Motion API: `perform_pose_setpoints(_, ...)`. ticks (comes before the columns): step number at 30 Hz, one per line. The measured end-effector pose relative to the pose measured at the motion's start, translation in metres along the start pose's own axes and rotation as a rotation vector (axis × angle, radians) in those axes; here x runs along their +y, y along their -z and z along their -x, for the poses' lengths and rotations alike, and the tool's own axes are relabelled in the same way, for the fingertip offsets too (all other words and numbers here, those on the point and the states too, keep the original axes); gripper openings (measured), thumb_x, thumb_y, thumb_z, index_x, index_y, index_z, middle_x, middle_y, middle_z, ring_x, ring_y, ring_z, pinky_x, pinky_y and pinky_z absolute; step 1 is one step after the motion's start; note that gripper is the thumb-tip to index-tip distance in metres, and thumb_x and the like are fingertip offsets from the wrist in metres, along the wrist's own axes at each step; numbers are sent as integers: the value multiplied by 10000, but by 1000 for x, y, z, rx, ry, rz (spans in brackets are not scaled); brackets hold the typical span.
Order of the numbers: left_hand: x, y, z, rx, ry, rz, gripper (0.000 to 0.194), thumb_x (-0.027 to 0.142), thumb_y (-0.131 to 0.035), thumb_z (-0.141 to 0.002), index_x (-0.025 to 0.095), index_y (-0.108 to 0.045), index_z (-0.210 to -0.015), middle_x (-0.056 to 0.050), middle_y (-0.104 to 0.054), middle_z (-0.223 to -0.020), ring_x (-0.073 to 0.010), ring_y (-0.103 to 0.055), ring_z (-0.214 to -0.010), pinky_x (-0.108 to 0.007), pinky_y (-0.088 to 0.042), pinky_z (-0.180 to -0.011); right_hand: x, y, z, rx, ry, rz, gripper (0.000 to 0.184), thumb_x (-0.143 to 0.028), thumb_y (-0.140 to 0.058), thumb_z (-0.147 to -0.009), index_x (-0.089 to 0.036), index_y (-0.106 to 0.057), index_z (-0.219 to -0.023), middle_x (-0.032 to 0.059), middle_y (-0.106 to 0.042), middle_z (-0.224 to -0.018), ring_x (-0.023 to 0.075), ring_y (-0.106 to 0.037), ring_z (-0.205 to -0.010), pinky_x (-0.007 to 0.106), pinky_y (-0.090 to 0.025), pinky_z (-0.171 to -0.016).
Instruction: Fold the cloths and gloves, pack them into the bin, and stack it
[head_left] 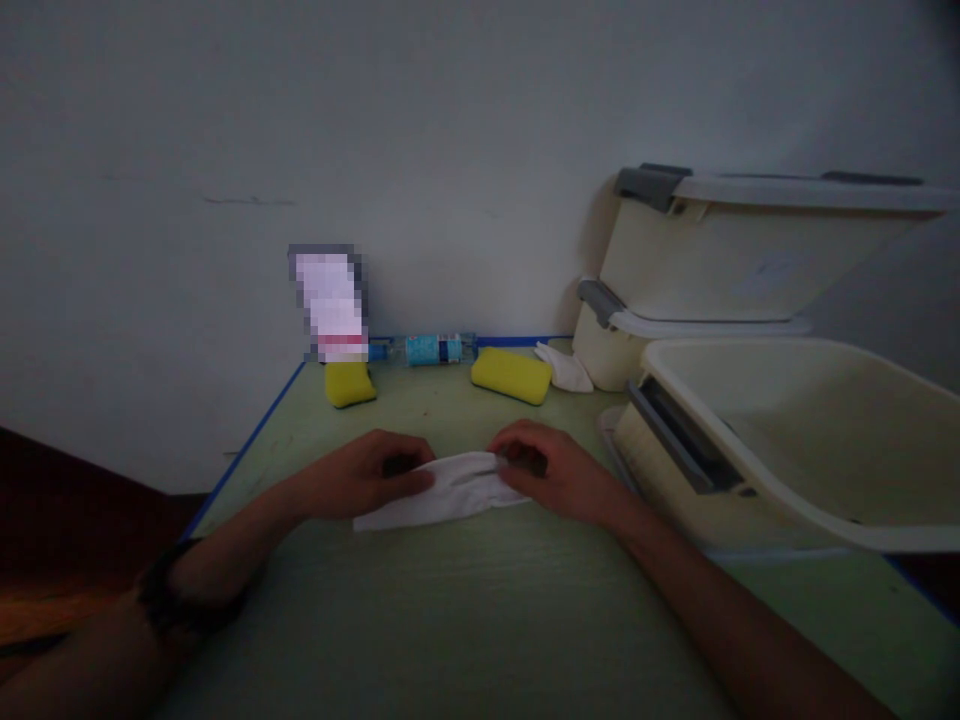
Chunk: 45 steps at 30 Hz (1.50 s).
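A folded, creased white cloth (pixel 457 495) lies low over the middle of the pale green table. At its left part, my left hand (pixel 382 475) is closed, thumb and fingers pinching the far edge. My right hand (pixel 551 465) pinches the right part in the same way, its fingertips partly hidden behind the fabric. Just beyond my right hand sits a yellow sponge (pixel 511 376) with a dark underside. A dark band circles my left wrist.
At the back are a smaller yellow sponge (pixel 349 384), a clear bottle with a blue label (pixel 433 349) lying on its side, a blurred phone-like screen (pixel 334 305) leaning upright, and another white cloth (pixel 566 368). An open cream bin (pixel 690 510) stands right, before two stacked lidded boxes (pixel 697 260).
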<state>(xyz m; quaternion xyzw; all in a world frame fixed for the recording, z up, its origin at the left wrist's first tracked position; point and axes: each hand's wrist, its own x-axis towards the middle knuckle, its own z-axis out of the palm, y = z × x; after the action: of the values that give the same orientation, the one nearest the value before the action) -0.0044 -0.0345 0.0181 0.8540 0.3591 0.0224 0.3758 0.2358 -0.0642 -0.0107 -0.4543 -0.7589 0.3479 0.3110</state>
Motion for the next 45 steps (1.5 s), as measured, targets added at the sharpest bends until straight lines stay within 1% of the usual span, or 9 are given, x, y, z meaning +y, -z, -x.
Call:
perform_pose_setpoints(5,1,-5,-4,110,0,-73,315,393,-372,-848,154,-574,-813,-6,-548,-729,-122,-501,-644,-233,-392,-582,3,-6,-2,37,-70,-47,98,-180,-531,-750,-164,-551,-845,0,-592,-727,103,-538,-650,218,-415,-581)
perform_pose_setpoints(8,0,-12,-7,249,-8,-143,297,368,-386,-848,179,-572,-982,-29,-540,-858,-135,-518,-733,-264,-426,-674,8,-10,-3,118,-86,1,162,-192,-534,-758,-157,-543,-916,7,-603,-727,104,-546,-641,221,-417,-582)
perform_pose_setpoints(11,-4,-18,-9,345,-39,-214,305,342,-420,-840,214,-530,-1095,-48,-509,-988,-149,-518,-843,-299,-426,-783,12,-9,-3,155,-56,110,139,-208,-529,-773,-153,-571,-894,21,-605,-755,107,-543,-649,230,-418,-602)
perform_pose_setpoints(16,-3,-21,-8,480,-148,-363,230,286,-441,-841,219,-592,-1001,-53,-510,-958,-170,-494,-902,-322,-411,-819,5,0,0,131,44,199,125,-196,-508,-799,-169,-604,-874,25,-588,-818,104,-539,-683,233,-419,-633)
perform_pose_setpoints(20,5,-21,-6,378,-252,-425,218,257,-432,-850,220,-624,-948,-47,-553,-887,-163,-504,-839,-302,-424,-758,-10,6,5,63,109,306,132,-211,-506,-808,-199,-620,-873,18,-572,-810,118,-533,-737,246,-411,-679)
perform_pose_setpoints(27,10,-22,-5,238,-326,-461,237,271,-424,-860,264,-604,-1014,-50,-556,-962,-168,-504,-881,-303,-409,-784,-14,17,18,-110,-64,389,129,-321,-561,-765,-200,-560,-808,12,-555,-792,141,-512,-711,259,-384,-612)
perform_pose_setpoints(33,13,-17,-3,118,-328,-416,262,212,-414,-847,280,-602,-1018,-41,-547,-942,-161,-501,-849,-283,-402,-775,-18,13,22,-117,-157,317,88,-273,-495,-807,-190,-521,-795,11,-550,-757,130,-497,-667,245,-361,-564)
perform_pose_setpoints(40,22,-14,2,132,-312,-403,217,219,-430,-822,220,-618,-932,-53,-529,-922,-170,-484,-842,-309,-403,-781,-7,13,18,-107,-205,112,118,-226,-565,-749,-194,-488,-833,-14,-561,-724,110,-515,-627,224,-383,-536)
perform_pose_setpoints(45,18,-21,-3,176,-395,-444,230,215,-394,-855,188,-621,-878,-57,-579,-828,-175,-480,-830,-311,-401,-767,-9,17,22,-200,-162,219,62,-232,-573,-730,-194,-570,-779,-1,-577,-749,127,-520,-677,244,-389,-584)
